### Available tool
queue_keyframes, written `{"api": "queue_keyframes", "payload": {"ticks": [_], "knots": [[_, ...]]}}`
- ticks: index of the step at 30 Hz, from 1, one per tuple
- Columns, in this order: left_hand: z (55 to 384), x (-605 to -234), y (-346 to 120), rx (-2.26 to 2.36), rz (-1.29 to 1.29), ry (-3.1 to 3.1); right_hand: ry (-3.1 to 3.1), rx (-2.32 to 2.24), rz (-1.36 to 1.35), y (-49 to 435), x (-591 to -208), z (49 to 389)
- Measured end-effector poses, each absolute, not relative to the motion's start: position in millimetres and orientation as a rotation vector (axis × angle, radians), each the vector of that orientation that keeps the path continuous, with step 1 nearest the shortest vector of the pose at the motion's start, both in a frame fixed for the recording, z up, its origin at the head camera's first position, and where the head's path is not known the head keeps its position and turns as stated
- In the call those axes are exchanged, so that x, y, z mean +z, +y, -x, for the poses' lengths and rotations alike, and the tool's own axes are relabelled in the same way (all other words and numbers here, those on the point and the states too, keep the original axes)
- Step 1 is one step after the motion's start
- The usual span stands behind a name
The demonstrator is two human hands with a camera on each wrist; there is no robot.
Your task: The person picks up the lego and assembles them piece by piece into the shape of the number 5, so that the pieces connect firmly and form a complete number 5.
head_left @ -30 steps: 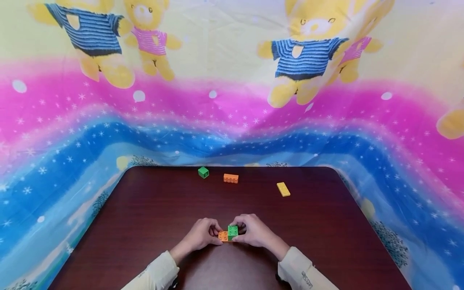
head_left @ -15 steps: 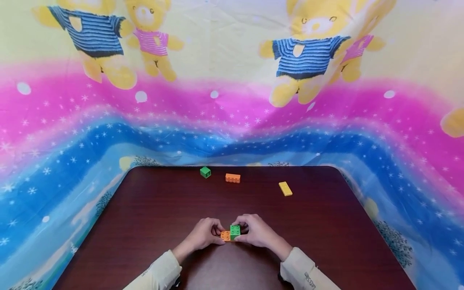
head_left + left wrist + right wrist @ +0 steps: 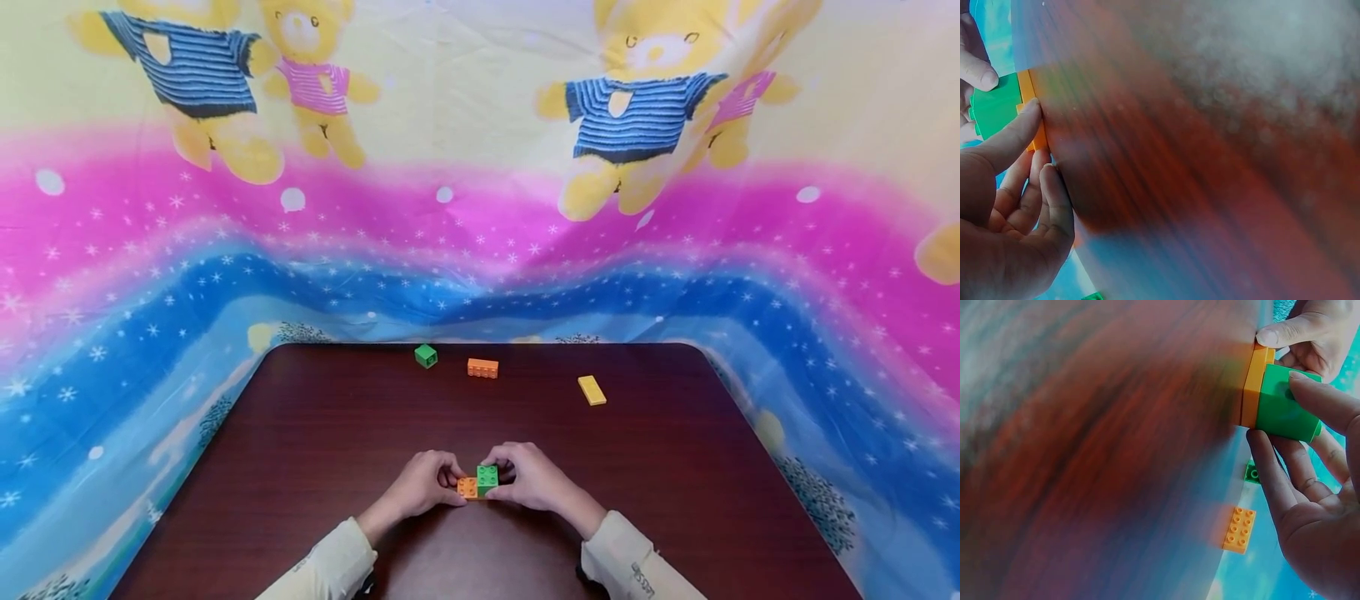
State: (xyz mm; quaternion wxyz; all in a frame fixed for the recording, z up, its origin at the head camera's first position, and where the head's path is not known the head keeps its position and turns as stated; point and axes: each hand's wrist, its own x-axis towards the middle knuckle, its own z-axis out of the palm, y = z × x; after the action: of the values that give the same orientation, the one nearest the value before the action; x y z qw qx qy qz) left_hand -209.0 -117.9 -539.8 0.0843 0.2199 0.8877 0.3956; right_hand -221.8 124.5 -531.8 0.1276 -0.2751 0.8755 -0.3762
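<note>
Near the front of the table, a thin orange building brick (image 3: 467, 487) lies with a taller green building brick (image 3: 487, 478) standing on its right half. My left hand (image 3: 422, 485) pinches the orange brick's left end between thumb and fingers. From the other side, my right hand (image 3: 538, 478) grips the green brick. In the right wrist view, the green brick (image 3: 1279, 409) sits flush against the orange brick (image 3: 1251, 390), thumb on its side. The left wrist view has my left thumb over the orange brick's (image 3: 1027, 84) edge. Fingers hide parts of both bricks.
Toward the back of the dark wooden table (image 3: 337, 417) lie a green brick (image 3: 426, 357), an orange brick (image 3: 483, 368) on its side and a flat yellow brick (image 3: 592, 390). A patterned cloth (image 3: 450, 250) hangs around the table's back and sides.
The head view has shifted slightly, so everything appears a little further right. Both hands keep their hold on the two bricks, with no clear movement.
</note>
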Motion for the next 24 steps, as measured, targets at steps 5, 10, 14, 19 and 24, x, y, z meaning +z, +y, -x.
{"api": "queue_keyframes", "payload": {"ticks": [5, 10, 14, 19, 24], "knots": [[209.0, -539.1, -117.7, 1.181, -0.651, 2.647, 2.55, -1.068, 0.815, 124.7, -531.3, 223.1], [208.6, -538.6, -118.0, 1.177, -0.654, 2.651, 2.563, -1.039, 0.842, 123.5, -529.9, 223.1], [208.9, -539.3, -118.5, 1.175, -0.655, 2.651, 2.56, -1.043, 0.844, 123.3, -529.8, 222.4], [210.0, -541.2, -119.1, 1.173, -0.64, 2.652, 2.548, -1.051, 0.854, 124.2, -530.1, 222.5], [210.4, -542.4, -119.3, 1.17, -0.649, 2.659, 2.54, -1.052, 0.869, 125.1, -530.2, 222.8]]}}
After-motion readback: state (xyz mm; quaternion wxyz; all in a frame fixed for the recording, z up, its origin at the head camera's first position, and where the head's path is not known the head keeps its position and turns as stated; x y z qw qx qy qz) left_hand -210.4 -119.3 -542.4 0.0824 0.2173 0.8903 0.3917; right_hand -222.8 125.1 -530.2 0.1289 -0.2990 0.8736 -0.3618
